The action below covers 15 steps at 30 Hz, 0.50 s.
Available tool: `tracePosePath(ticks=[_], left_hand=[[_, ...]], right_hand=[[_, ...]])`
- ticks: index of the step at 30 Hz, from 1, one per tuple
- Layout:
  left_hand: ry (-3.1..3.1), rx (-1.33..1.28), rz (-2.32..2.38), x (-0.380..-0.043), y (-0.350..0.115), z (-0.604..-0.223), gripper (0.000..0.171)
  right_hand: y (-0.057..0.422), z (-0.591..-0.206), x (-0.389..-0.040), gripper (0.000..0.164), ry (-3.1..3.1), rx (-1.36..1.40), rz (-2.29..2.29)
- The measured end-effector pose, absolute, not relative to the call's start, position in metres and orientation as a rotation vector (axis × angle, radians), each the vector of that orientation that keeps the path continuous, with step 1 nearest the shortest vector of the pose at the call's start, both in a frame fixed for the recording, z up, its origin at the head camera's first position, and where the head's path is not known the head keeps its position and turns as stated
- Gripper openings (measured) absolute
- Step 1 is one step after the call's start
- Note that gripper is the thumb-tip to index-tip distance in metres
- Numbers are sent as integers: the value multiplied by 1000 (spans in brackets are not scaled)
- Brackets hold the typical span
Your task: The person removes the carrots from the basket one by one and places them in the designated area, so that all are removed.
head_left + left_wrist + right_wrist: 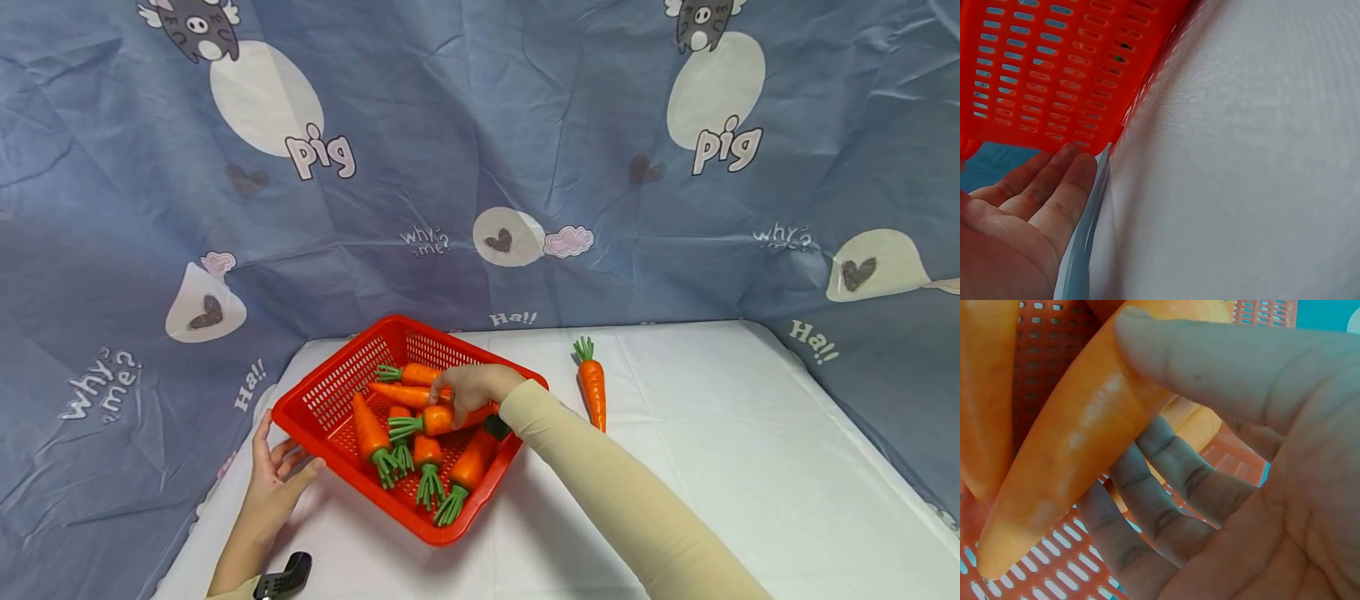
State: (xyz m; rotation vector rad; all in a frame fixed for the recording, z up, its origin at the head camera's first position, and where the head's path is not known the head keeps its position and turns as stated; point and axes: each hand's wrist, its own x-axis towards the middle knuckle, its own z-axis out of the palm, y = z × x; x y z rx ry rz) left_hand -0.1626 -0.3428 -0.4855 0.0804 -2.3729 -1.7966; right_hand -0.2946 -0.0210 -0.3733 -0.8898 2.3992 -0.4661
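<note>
Blue printed cloth (420, 125) behind white table (750, 433). Right hand (480, 386) pinches carrot (1079, 437) inside red basket (446, 535); left hand (272, 485), fingers extended, touches basket's left corner. Risk: weak thumb grip could let smooth carrot slip.

1. Bright and even in the head view, softly shadowed on the desk (720, 417) beside the basket (360, 477).
2. Dimmer in the left wrist view, soft and faintly rippled toward the right.
3. Hazy in the right wrist view, with pale glare on the carrot (1079, 437).
</note>
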Motion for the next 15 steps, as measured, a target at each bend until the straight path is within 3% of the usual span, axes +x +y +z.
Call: tracePosePath(ticks=[15], left_hand=[[-2353, 51, -1810, -163, -343, -486, 113]], right_hand=[[-19, -373, -292, 37, 2392, -868, -482]])
